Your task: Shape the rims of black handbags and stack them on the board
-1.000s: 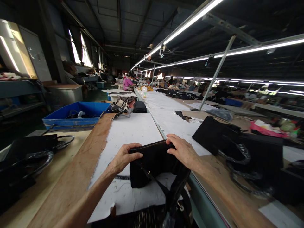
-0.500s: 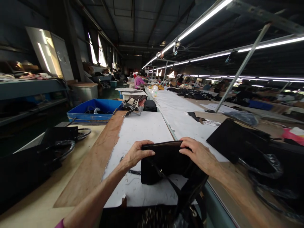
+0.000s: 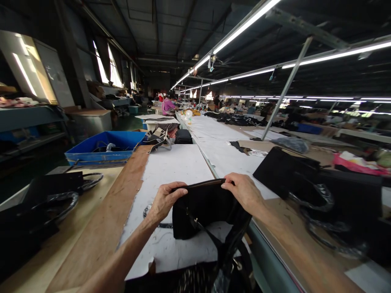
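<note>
hands (image 3: 166,200) on bag (image 3: 200,203) (blue bin (image 3: 91,158) leftward)

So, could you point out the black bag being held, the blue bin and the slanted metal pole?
Black bag (image 3: 204,201), head view: its near panel.
Blue bin (image 3: 91,157), head view: its near outer wall.
Slanted metal pole (image 3: 287,88), head view: about mid-length.

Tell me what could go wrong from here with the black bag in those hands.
The black bag could slip if the left hand or right hand loosens, since both pinch its upper edge. The dark strap might snag. The white sheet has a ragged near edge that could tear further.
</note>
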Demonstrator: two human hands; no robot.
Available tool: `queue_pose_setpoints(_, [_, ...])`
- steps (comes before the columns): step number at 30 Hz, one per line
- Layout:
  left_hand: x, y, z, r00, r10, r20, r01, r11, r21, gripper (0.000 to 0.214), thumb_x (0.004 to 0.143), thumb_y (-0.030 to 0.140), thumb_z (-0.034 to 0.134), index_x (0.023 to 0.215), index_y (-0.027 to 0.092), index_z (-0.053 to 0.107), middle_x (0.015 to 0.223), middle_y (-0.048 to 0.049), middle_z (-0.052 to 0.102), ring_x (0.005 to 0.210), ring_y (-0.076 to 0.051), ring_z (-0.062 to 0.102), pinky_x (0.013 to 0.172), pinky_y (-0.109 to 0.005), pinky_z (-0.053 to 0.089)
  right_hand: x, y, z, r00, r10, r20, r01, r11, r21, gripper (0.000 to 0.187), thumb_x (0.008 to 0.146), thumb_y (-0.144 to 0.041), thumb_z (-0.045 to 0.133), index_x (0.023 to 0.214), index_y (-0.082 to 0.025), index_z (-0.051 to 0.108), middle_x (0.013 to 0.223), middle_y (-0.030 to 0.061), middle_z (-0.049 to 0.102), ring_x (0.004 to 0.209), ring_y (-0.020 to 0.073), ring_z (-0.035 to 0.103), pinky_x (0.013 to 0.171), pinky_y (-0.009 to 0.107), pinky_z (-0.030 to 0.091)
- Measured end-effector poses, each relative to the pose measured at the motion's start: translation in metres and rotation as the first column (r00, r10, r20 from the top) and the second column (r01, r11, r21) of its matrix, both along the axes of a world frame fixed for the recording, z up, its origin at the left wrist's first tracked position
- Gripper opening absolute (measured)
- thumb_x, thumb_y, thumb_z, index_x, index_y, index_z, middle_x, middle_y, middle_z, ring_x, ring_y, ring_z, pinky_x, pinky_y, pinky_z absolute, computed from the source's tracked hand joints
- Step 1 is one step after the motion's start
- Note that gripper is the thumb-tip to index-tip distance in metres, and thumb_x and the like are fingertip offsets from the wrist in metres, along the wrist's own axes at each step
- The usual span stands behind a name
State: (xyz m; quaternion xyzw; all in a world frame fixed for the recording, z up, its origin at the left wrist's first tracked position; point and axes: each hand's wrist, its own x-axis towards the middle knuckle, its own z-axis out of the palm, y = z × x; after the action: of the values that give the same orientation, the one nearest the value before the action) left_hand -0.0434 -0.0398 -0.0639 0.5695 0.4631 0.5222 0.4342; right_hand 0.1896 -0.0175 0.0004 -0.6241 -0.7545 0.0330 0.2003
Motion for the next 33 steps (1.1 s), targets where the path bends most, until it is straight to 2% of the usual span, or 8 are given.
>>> queue_pose_setpoints(3, [0.002, -0.002, 0.005, 0.999, 0.026, -0.029, -0.027, 0.999, -0.019, 0.027, 0.067, 0.037, 0.062, 0.082, 0.015, 0.066, 0.069, -0.0002, 0.062, 0.062, -0.012, 0.051, 0.059, -0.021, 0.038, -0.003, 0.000, -0.001, 0.997, -0.037, 0.064, 0.038, 0.999, -0.010, 0.013, 0.075, -0.026, 0.050, 0.064, -0.020, 0.057, 0.062, -0.0001, 0.058, 0.061, 0.0134, 0.050, 0.056, 0.024, 0.029])
queue_pose_setpoints(7, [0.004, -0.004, 0.013, 0.997, 0.031, -0.066, -0.032, 0.999, -0.006, 0.025, 0.068, 0.035, 0.060, 0.078, 0.014, 0.065, 0.066, -0.0001, 0.059, 0.061, -0.011, 0.049, 0.057, -0.021, 0.037, -0.004, 0.000, -0.004, 0.993, -0.042, 0.107, 0.039, 0.999, 0.028, 0.015, 0.077, -0.025, 0.046, 0.068, -0.020, 0.057, 0.065, 0.0015, 0.058, 0.062, 0.0137, 0.050, 0.055, 0.024, 0.028])
queue_pose_setpoints(10, [0.004, -0.005, 0.017, 0.997, 0.012, -0.082, -0.012, 1.000, -0.002, 0.021, 0.068, 0.033, 0.059, 0.075, 0.014, 0.064, 0.063, 0.0007, 0.057, 0.060, -0.011, 0.048, 0.057, -0.020, 0.036, -0.004, 0.000, -0.004, 0.995, -0.035, 0.096, 0.032, 0.999, 0.033, 0.015, 0.076, -0.026, 0.048, 0.065, -0.020, 0.056, 0.064, 0.0011, 0.058, 0.064, 0.0140, 0.051, 0.056, 0.024, 0.028])
queue_pose_setpoints(15, [0.005, -0.004, 0.020, 0.997, -0.042, -0.071, 0.035, 0.995, -0.092, 0.023, 0.067, 0.034, 0.058, 0.080, 0.014, 0.063, 0.058, 0.0026, 0.053, 0.052, -0.008, 0.044, 0.048, -0.019, 0.033, -0.001, 0.002, -0.001, 0.998, -0.042, 0.042, 0.042, 0.999, -0.001, 0.019, 0.074, -0.029, 0.050, 0.058, -0.021, 0.055, 0.060, -0.0007, 0.057, 0.061, 0.0128, 0.051, 0.054, 0.023, 0.028])
queue_pose_setpoints(19, [0.006, -0.004, 0.020, 0.993, -0.078, -0.084, 0.068, 0.991, -0.116, 0.022, 0.070, 0.032, 0.055, 0.082, 0.015, 0.063, 0.057, 0.0037, 0.052, 0.049, -0.007, 0.042, 0.047, -0.018, 0.032, -0.002, 0.003, -0.002, 0.996, -0.068, 0.055, 0.068, 0.998, -0.002, 0.019, 0.073, -0.030, 0.050, 0.058, -0.021, 0.055, 0.058, -0.0007, 0.056, 0.059, 0.0128, 0.050, 0.053, 0.024, 0.027])
queue_pose_setpoints(26, [0.010, -0.007, 0.022, 0.943, 0.032, -0.330, -0.008, 0.997, 0.073, 0.024, 0.073, 0.030, 0.048, 0.082, 0.016, 0.065, 0.069, 0.0000, 0.061, 0.063, -0.013, 0.051, 0.059, -0.021, 0.038, -0.004, 0.005, -0.004, 0.993, -0.090, 0.077, 0.087, 0.996, 0.032, 0.017, 0.073, -0.029, 0.051, 0.060, -0.021, 0.058, 0.060, 0.0004, 0.057, 0.060, 0.0133, 0.050, 0.054, 0.024, 0.027])
queue_pose_setpoints(33, [0.016, -0.009, 0.024, 0.920, 0.080, -0.383, -0.036, 0.992, 0.119, 0.021, 0.072, 0.028, 0.046, 0.077, 0.017, 0.063, 0.062, 0.0021, 0.058, 0.058, -0.011, 0.048, 0.053, -0.019, 0.035, -0.002, 0.001, -0.002, 0.996, -0.076, 0.056, 0.073, 0.996, 0.058, 0.017, 0.074, -0.027, 0.051, 0.059, -0.020, 0.056, 0.061, 0.0002, 0.058, 0.061, 0.0131, 0.050, 0.055, 0.024, 0.029])
